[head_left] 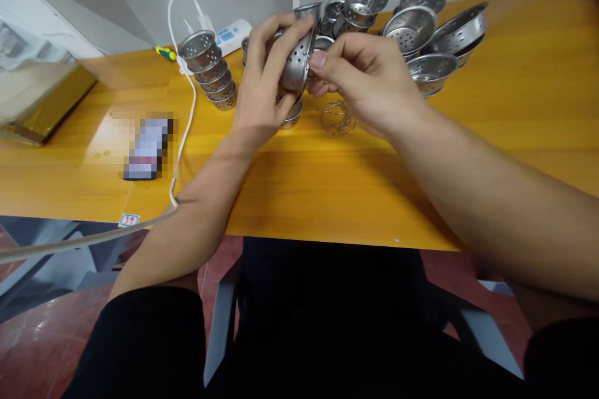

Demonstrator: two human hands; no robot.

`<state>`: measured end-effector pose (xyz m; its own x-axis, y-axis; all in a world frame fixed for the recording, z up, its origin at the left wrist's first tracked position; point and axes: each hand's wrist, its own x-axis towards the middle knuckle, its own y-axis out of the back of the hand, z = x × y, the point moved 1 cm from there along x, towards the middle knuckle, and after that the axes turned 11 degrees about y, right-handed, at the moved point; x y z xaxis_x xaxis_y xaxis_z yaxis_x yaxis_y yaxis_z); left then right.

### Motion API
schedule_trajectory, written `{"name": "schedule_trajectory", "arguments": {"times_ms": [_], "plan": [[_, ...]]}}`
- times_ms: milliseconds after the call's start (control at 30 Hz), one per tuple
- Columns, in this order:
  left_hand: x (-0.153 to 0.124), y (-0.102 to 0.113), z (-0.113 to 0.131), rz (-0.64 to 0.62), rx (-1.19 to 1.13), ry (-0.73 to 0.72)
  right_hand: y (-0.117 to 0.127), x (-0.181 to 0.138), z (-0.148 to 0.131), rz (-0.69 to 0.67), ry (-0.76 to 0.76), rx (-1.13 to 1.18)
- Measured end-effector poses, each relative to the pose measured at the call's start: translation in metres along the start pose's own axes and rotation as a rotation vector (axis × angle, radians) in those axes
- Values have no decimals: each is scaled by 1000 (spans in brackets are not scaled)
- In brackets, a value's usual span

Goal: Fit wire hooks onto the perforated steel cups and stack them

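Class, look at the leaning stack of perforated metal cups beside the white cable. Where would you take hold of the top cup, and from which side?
Grip the top cup by its flared rim, coming from above and slightly left. The stack leans so that cup's open mouth tilts up and left, leaving the rim exposed, while its body sits nested in the cup below. The white cable runs close alongside, so approach probably needs care.

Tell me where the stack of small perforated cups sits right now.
In the head view, the stack of small perforated cups leans on the yellow table at upper left, just left of the left hand and beside the white cable.
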<state>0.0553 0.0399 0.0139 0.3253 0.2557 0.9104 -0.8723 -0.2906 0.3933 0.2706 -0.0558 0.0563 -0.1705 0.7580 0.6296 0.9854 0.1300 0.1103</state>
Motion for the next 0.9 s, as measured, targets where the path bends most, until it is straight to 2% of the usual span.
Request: {"name": "schedule_trajectory", "arguments": {"times_ms": [33, 100, 167, 200, 233, 300, 333, 467, 567, 633, 700, 767, 800, 867, 900], "plan": [[1, -5, -5, 21, -10, -77, 1, 1, 3, 14, -21, 65], [2, -12, -7, 140, 5, -203, 5, 3, 8, 42, -40, 124], [4, -11, 1, 189, 43, -208, 9, 5, 10, 49, -27, 101], [4, -8, 7, 126, 34, -132, 12, 6, 10, 40, -17, 86], [5, -4, 12, -20, 65, -9, 14, 7, 9, 27, -7, 80], [5, 6, 22, -100, 132, 87, 19, 9, 6, 7, 15, 68], [4, 9, 24, -124, 142, 96, 21, 9, 5, 5, 29, 47], [0, 12, 23, -77, 99, 49, 23, 9, -1, 38, 76, -72], [-1, 10, 25, -163, 144, 207, 23, 7, -2, 55, 157, -129], [0, 13, 30, -211, 150, 303, 26, 5, 1, 116, 243, -193], [1, 21, 33, -202, 123, 330, 34, 2, 8, 208, 312, -275], [1, 31, 31, -255, 97, 335, 47, -4, 20, 241, 334, -371], [0, 37, 29, -304, 82, 339, 55, -7, 27, 214, 329, -430], [-4, 49, 23, -395, 38, 349, 69, -14, 42, -28, 263, -568], [-6, 55, 21, -401, 10, 352, 75, -18, 48, -162, 230, -618]]}}
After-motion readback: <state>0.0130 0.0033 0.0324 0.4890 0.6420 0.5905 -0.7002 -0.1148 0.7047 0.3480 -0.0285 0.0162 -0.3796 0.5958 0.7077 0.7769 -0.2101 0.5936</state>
